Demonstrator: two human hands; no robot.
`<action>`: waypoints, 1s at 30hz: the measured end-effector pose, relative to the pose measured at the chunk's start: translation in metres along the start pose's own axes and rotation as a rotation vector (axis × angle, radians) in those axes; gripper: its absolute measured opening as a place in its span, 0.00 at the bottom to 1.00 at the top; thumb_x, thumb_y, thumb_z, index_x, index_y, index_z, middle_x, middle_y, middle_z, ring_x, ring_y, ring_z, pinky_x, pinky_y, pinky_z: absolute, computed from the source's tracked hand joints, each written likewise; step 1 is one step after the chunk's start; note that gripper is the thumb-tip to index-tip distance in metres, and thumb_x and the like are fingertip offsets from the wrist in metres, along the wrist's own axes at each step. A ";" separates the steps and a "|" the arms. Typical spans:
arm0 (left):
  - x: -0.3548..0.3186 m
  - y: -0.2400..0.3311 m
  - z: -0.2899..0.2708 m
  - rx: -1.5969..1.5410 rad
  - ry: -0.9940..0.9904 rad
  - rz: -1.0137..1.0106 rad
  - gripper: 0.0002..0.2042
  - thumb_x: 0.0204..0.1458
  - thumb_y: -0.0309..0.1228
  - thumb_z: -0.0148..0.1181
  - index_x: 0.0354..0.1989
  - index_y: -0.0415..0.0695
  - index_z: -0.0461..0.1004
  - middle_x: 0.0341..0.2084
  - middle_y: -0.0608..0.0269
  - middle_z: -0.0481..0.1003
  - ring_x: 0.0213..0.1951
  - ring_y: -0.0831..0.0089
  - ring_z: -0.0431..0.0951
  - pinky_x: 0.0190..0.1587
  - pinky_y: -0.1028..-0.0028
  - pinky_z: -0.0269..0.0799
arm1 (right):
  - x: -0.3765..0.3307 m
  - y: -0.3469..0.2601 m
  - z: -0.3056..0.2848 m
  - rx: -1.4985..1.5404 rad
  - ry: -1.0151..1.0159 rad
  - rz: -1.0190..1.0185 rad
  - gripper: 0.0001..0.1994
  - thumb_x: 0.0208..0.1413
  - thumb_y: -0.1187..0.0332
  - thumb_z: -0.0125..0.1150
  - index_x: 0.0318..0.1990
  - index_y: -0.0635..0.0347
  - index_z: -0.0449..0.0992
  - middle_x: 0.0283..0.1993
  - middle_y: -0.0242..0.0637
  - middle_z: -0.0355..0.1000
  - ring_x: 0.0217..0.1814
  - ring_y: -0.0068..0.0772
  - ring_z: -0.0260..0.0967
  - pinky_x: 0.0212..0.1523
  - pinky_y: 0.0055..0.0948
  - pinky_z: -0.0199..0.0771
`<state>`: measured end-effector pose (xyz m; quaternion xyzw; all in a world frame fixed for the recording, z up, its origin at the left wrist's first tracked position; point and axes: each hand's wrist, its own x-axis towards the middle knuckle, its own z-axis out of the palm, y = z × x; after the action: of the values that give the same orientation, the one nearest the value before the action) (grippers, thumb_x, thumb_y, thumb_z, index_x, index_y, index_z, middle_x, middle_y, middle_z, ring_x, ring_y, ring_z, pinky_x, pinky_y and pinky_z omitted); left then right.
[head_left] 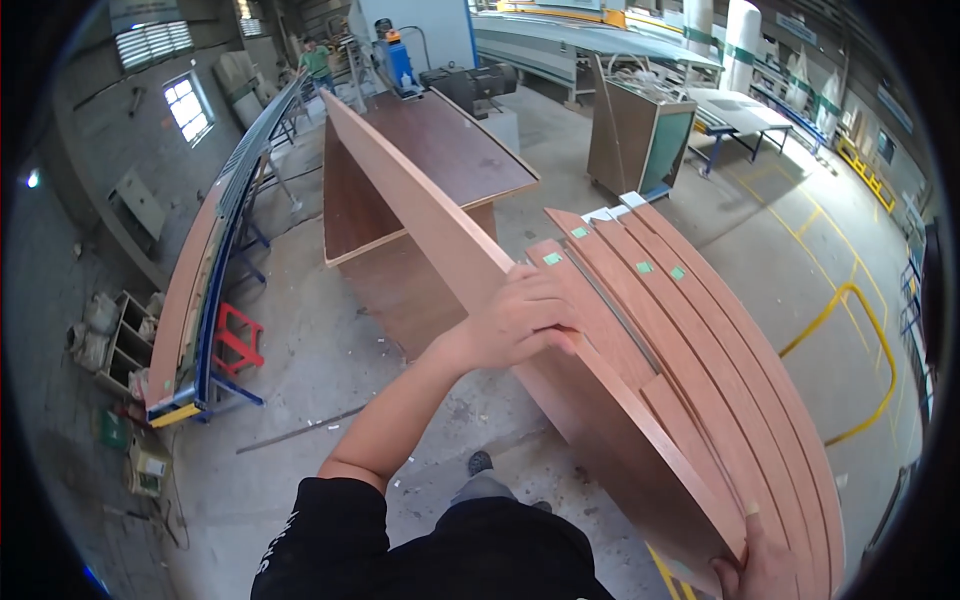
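One long reddish-brown board (410, 200) stands on edge in front of you, reaching from beside the bench at upper left to your lower right. Both your hands grip it: the left hand (520, 312) curls over its upper edge, and the right hand (758, 565) pinches its near end between thumb and fingers. Just beside it, on the right, lie several long planks (690, 330), too overlapped to count surely, with four green stickers (644, 267). One brown box-like bench (440, 150) stands beyond, one red stool (240, 340) at left. Scraps dot the grey concrete floor (290, 390); one yellow rail (892, 375) curves up at right, and one person in green (317, 63) stands far back.
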<state>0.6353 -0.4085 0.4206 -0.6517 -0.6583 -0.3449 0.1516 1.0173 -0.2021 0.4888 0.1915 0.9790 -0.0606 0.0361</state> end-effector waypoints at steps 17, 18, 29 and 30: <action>-0.018 -0.054 -0.034 0.200 0.155 -0.048 0.13 0.45 0.43 0.58 0.32 0.46 0.76 0.30 0.66 0.73 0.39 0.68 0.71 0.52 0.66 0.60 | 0.009 -0.006 -0.008 -0.099 -0.065 -0.041 0.20 0.49 0.62 0.63 0.49 0.59 0.69 0.21 0.46 0.70 0.23 0.48 0.70 0.25 0.39 0.69; -0.019 -0.060 -0.035 0.141 0.109 -0.072 0.14 0.45 0.43 0.58 0.32 0.46 0.76 0.30 0.66 0.72 0.38 0.68 0.70 0.50 0.66 0.60 | 0.010 -0.007 -0.009 -0.104 -0.071 -0.034 0.20 0.49 0.62 0.63 0.49 0.59 0.69 0.21 0.46 0.70 0.23 0.48 0.70 0.25 0.39 0.69; -0.023 -0.078 -0.040 0.087 0.168 -0.057 0.15 0.52 0.45 0.51 0.33 0.45 0.72 0.28 0.67 0.69 0.35 0.66 0.68 0.45 0.67 0.59 | 0.018 -0.016 -0.019 -0.076 -0.129 0.031 0.19 0.48 0.63 0.64 0.48 0.58 0.70 0.21 0.47 0.70 0.23 0.48 0.70 0.25 0.40 0.70; -0.023 -0.081 -0.043 0.213 0.130 -0.001 0.15 0.53 0.45 0.50 0.33 0.45 0.71 0.28 0.67 0.69 0.35 0.66 0.68 0.45 0.68 0.59 | 0.018 -0.018 -0.020 -0.074 -0.130 0.031 0.19 0.48 0.63 0.64 0.48 0.58 0.70 0.21 0.47 0.70 0.23 0.48 0.70 0.25 0.40 0.70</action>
<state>0.5493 -0.4471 0.4159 -0.6078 -0.6804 -0.3145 0.2623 0.9930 -0.2093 0.5093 0.2006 0.9731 -0.0359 0.1075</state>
